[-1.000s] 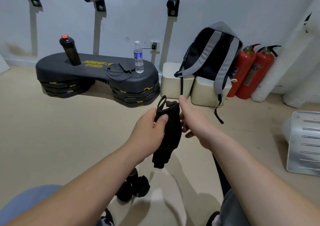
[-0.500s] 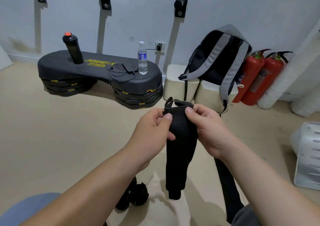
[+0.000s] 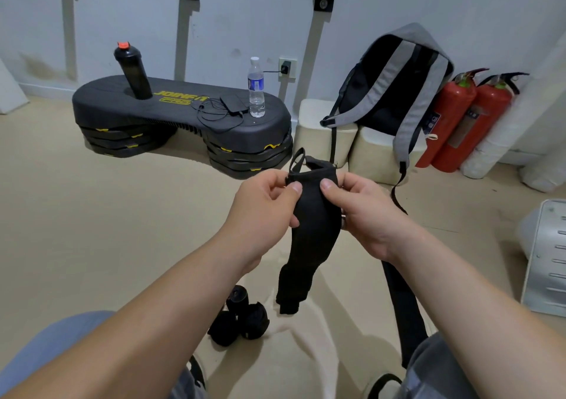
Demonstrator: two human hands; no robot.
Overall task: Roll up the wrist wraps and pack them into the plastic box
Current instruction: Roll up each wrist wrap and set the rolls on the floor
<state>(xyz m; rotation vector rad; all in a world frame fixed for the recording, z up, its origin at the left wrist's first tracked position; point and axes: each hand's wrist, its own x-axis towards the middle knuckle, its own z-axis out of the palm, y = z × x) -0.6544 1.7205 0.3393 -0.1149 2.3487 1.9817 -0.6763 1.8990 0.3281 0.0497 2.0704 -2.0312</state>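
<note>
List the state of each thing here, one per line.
wrist wrap: unrolled, hanging from both hands.
left hand: pinches the wrap's top edge.
right hand: pinches the wrap's top edge.
rolled wraps: rolled up, lying on the floor.
long black strap: unrolled, stretched along the floor.
water bottle: upright, capped.
black shaker bottle: upright, lid on.
backpack: propped upright, straps facing out.
</note>
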